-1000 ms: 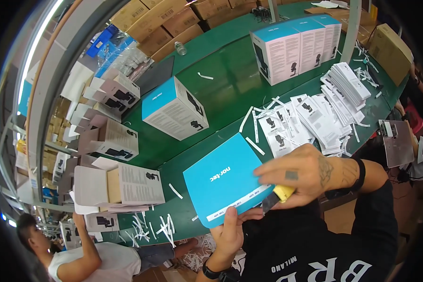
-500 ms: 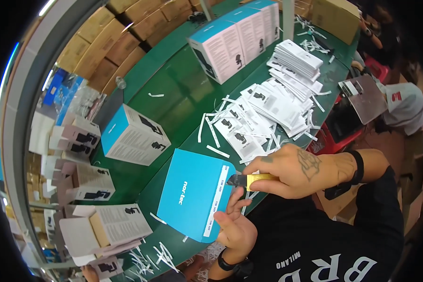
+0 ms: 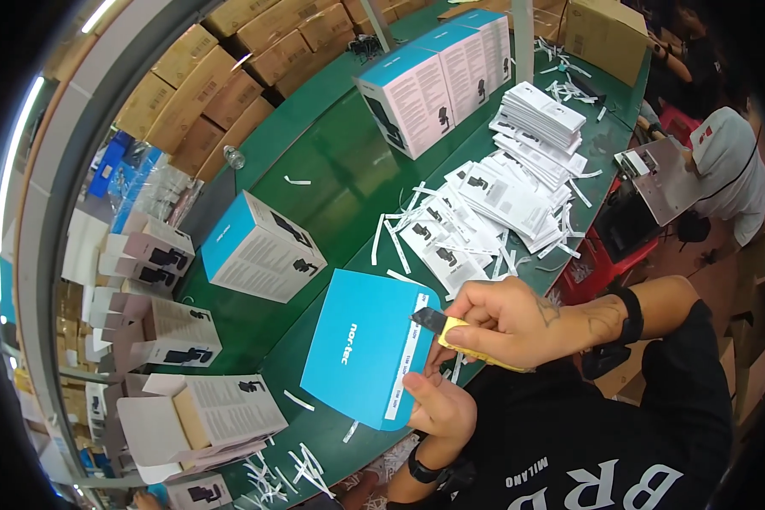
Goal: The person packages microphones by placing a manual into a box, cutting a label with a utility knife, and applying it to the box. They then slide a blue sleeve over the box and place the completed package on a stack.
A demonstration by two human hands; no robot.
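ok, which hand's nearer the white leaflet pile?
Right: the right hand is just below the white leaflet pile in frame; the left hand is lower, holding the blue carton.

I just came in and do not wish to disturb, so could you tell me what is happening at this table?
A person grips a blue panel by its edge with the left hand, the thumb on a white strip. The right hand holds a yellow cutter, its dark blade at the strip's upper end; whether it touches is hard to tell. On the green table, leaflets lie piled beyond the right hand, and a closed blue-topped box stands beyond the panel.
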